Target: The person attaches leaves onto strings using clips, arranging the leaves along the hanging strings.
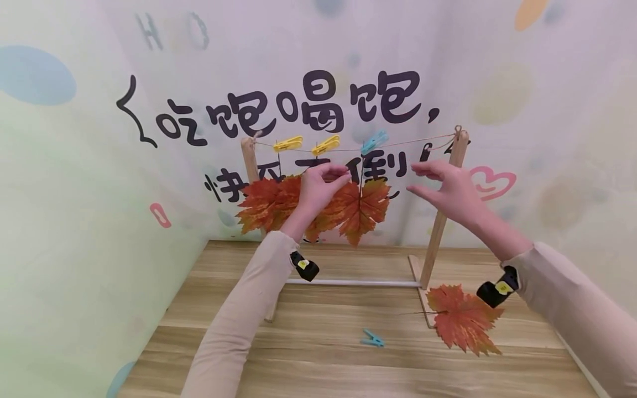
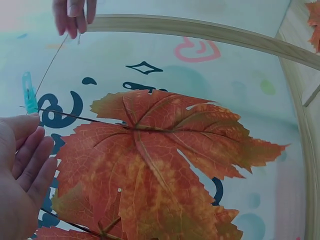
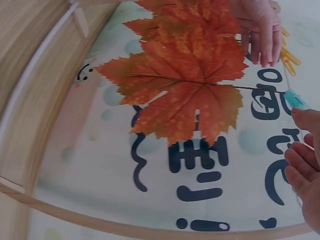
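Red-orange maple leaves (image 1: 362,213) hang by their stems from a string (image 1: 415,142) between two wooden posts. Two yellow clothespins (image 1: 287,144) and one blue clothespin (image 1: 374,142) clip them there. My left hand (image 1: 320,185) is raised in front of the leaves, fingers loosely bent and holding nothing. To the right of the hanging leaves is my right hand (image 1: 450,190), thumb and fingers apart with nothing between them. Both wrist views show the blue clothespin (image 2: 30,94) on the rightmost leaf's stem, with no fingers gripping it.
A loose maple leaf (image 1: 464,318) lies at the right, its stem across the foot of the right post (image 1: 440,232). Another blue clothespin (image 1: 373,338) lies on the wooden table (image 1: 318,370). A white rod (image 1: 353,283) joins the stand's feet; a printed curtain hangs behind.
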`<state>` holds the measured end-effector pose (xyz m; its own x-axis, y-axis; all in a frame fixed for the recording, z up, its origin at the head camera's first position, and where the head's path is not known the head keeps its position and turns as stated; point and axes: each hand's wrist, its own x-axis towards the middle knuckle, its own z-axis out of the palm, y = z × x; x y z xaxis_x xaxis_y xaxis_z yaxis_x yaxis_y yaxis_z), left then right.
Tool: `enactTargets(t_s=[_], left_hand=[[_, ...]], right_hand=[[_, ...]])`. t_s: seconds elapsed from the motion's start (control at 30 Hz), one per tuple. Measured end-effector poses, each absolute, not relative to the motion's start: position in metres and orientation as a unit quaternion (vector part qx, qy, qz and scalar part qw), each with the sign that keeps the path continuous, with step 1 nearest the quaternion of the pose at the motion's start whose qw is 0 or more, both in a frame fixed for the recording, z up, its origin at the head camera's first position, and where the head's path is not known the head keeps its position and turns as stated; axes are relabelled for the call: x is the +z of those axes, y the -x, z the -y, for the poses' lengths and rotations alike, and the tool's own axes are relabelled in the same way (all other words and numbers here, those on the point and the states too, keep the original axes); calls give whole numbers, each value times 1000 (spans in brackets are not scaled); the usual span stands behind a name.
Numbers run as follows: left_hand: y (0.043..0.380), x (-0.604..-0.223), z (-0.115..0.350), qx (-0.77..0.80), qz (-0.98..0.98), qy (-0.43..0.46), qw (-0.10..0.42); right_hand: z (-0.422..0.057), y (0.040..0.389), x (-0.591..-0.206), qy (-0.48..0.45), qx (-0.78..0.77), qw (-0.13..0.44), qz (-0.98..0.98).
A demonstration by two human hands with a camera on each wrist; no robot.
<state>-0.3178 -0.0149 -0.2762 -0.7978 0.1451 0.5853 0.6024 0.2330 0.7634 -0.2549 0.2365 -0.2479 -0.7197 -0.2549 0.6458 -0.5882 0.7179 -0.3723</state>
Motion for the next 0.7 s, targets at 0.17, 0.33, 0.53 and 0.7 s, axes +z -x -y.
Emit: enactTargets(t_s=[0.17, 0.33, 0.53, 0.7], left_hand=[[313, -279, 17, -554, 761, 261, 216], [309, -282, 17, -553, 759, 268, 214], [303, -291, 14, -557, 764, 268, 187], [301, -302, 9, -557, 767, 269, 171]], right_hand=[[-247, 253, -270, -245, 298, 277, 880], [-257, 250, -290, -235, 310, 258, 885], [-267, 244, -310, -235, 319, 245, 885], [-275, 241, -327, -237, 313, 246, 886]])
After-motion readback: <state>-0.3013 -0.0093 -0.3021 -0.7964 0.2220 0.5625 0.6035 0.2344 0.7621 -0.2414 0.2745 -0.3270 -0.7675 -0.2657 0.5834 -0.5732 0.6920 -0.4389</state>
